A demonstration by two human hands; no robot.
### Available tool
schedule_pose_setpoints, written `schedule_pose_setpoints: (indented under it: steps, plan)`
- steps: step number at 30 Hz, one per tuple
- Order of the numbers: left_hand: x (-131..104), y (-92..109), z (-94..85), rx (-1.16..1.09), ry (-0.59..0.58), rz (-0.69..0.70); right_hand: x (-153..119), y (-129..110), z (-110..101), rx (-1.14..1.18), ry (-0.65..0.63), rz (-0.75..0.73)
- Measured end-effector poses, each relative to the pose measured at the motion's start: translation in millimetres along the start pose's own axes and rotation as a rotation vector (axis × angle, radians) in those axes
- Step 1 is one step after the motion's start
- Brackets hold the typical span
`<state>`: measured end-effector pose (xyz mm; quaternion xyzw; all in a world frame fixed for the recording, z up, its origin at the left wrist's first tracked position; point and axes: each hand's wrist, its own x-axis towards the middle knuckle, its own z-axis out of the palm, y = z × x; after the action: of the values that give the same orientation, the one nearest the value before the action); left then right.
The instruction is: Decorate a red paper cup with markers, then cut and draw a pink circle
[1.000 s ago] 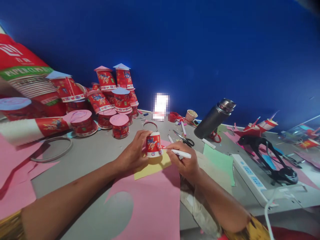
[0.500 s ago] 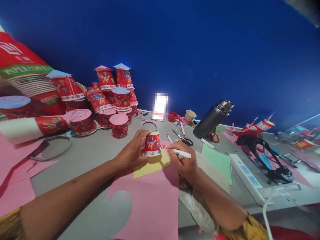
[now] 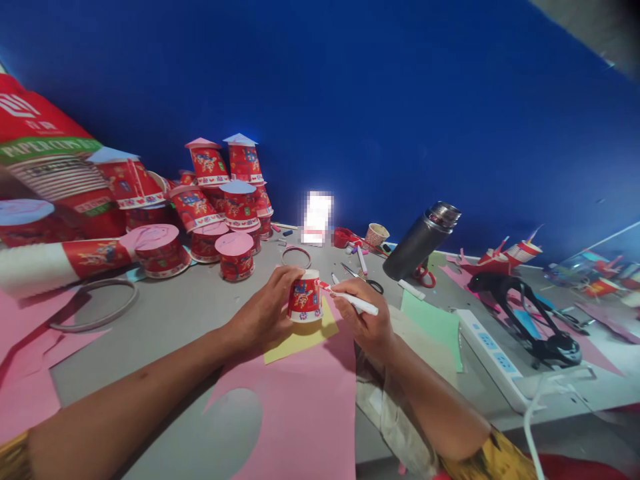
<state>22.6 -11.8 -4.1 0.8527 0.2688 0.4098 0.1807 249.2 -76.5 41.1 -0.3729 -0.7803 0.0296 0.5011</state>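
Near the centre, my left hand (image 3: 267, 305) grips a red patterned paper cup (image 3: 305, 297) by its left side, rim down. My right hand (image 3: 366, 319) is closed round a white marker (image 3: 359, 303), whose red tip end points at the cup's upper right side. Whether the tip touches the cup is too small to tell. Under the cup lie a yellow sheet (image 3: 300, 343) and a large pink sheet (image 3: 310, 400) with a round cut-out.
Stacked red cups (image 3: 240, 203) with paper tops stand at the left, beside a cup package (image 3: 40, 127). A black flask (image 3: 423, 241), scissors (image 3: 373, 283), green paper (image 3: 433, 327), a power strip (image 3: 493, 357) and a black strap-like object (image 3: 520, 313) lie right.
The whole view has shifted slightly, with the cups and flask a little lower and farther left. The marker's tip end sits slightly higher against the cup. Both holds are unchanged.
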Motion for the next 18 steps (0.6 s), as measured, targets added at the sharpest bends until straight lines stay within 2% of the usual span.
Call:
schedule_pose_setpoints:
  steps: [7,13,18]
  plan:
    - [-0.6,-0.9,-1.6,-0.006,-0.01,-0.009,-1.8,1.1,1.8,0.007,-0.048,0.012]
    - [-0.9,-3.4,-3.0,-0.042,-0.002,-0.059,-3.6,8.9,-1.9,-0.018,0.039,0.098]
    - [-0.8,1.5,-6.6,-0.048,-0.043,-0.057,-3.3,8.8,0.8,0.023,0.043,0.063]
